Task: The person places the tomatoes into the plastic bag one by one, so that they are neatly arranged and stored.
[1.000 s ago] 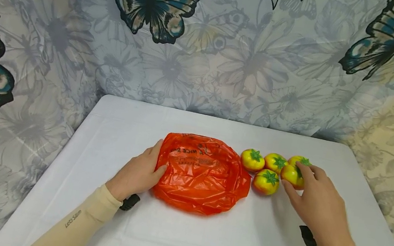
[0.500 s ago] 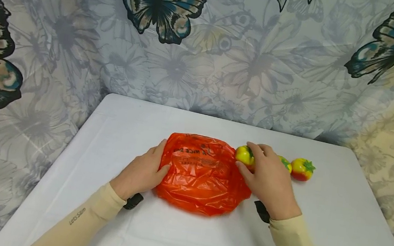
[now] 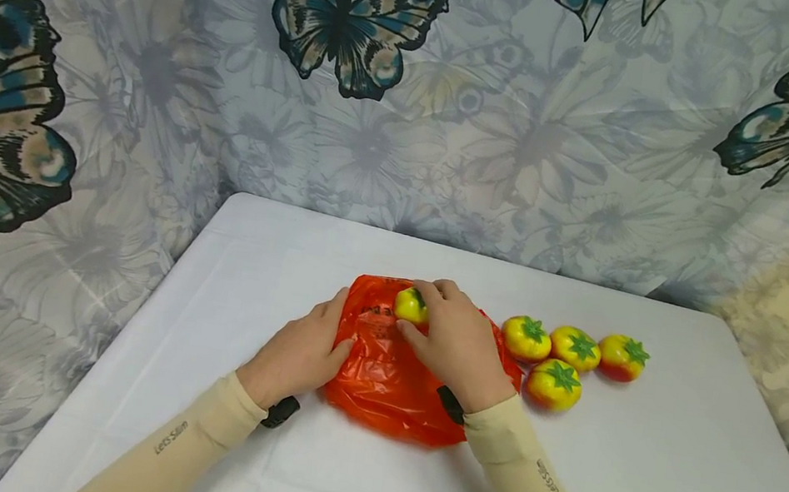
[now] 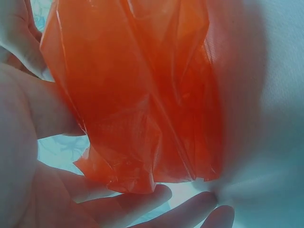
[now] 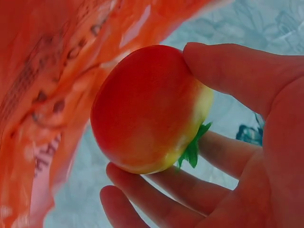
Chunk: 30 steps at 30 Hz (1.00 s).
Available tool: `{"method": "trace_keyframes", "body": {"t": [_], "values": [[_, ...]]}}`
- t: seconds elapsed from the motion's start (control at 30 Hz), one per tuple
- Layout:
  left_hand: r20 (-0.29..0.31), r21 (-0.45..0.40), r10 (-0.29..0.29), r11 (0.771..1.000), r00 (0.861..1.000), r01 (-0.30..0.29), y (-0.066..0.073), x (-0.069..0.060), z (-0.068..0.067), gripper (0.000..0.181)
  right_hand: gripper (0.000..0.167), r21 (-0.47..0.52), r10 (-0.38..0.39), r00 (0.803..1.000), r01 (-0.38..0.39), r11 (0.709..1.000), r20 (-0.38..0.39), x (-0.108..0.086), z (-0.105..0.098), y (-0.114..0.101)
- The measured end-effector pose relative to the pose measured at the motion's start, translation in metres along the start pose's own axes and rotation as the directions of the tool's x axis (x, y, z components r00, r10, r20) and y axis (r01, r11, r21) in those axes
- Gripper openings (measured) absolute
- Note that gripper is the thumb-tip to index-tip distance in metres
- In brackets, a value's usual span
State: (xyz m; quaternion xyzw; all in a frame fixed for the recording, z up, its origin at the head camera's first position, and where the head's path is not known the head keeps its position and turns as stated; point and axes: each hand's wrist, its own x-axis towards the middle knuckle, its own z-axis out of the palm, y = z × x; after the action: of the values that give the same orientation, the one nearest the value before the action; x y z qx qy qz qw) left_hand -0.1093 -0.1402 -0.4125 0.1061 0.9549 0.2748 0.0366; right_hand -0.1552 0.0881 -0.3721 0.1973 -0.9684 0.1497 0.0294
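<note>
The red plastic bag (image 3: 395, 376) with dark print lies on the white table. At its left side my left hand (image 3: 300, 350) holds the edge, thumb on top; in the left wrist view the bag (image 4: 133, 95) sits between thumb and spread fingers. Over the bag, my right hand (image 3: 460, 343) grips a yellow-red fruit (image 3: 411, 306) with a green leafy top. In the right wrist view the fruit (image 5: 147, 109) is pinched between thumb and fingers beside the bag.
Right of the bag stand several similar fruits: one (image 3: 526, 338) next to the bag, one (image 3: 554, 385) nearer the front, one (image 3: 575, 348) behind, and one (image 3: 623, 358) farthest right. A butterfly-patterned cloth (image 3: 489, 167) hangs behind the table (image 3: 676, 454).
My right hand has carried one fruit leftward from the group on the right to above the bag. My left hand stays at the bag's left side. The head view has shifted slightly.
</note>
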Motion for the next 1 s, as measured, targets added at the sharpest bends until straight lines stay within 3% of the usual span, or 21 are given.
{"method": "trace_keyframes", "body": {"t": [0.63, 1.0], "values": [[-0.008, 0.02, 0.008, 1.0, 1.0, -0.008, -0.001, 0.001, 0.002, 0.08, 0.063, 0.052, -0.038, 0.998, 0.036, 0.998, 0.043, 0.015, 0.03, -0.012], [-0.013, 0.04, 0.006, 0.999, 1.0, -0.005, -0.001, 0.001, 0.003, 0.079, 0.06, 0.035, -0.086, 0.996, 0.085, 0.996, 0.019, 0.017, 0.04, -0.013]]}}
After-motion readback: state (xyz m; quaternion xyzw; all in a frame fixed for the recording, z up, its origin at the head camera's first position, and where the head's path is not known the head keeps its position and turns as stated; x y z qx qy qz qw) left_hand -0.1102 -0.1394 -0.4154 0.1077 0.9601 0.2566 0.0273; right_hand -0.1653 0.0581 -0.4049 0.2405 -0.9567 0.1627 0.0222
